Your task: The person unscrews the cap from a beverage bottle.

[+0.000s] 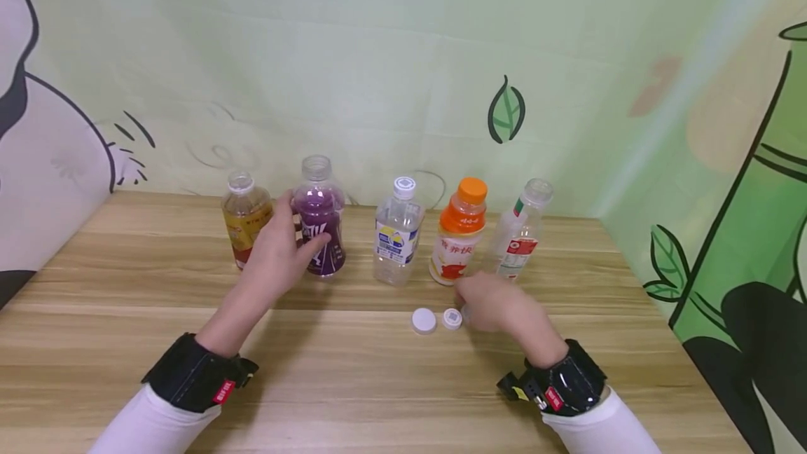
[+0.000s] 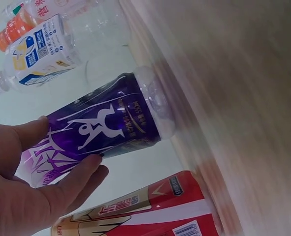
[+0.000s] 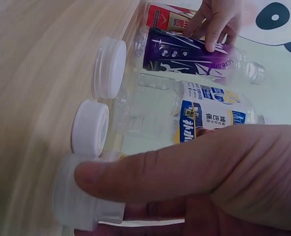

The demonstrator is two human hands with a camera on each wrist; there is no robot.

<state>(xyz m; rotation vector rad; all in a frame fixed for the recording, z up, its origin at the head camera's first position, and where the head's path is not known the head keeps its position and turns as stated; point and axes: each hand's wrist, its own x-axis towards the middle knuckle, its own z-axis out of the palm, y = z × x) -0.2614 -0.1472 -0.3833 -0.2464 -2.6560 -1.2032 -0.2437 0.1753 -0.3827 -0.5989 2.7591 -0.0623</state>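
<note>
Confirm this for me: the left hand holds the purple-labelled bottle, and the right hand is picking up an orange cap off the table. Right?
Not quite. The cap under the right hand is white, not orange, as the right wrist view shows; the orange cap sits on its bottle. The left hand does hold the purple-labelled bottle.

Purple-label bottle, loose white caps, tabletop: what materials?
Purple-label bottle: clear glossy plastic by the look, see-through neck and base, printed film sleeve. Loose white caps: opaque ribbed plastic, semi-matte. Tabletop: wood grain, probably matte laminate; real wood can't be ruled out.
</note>
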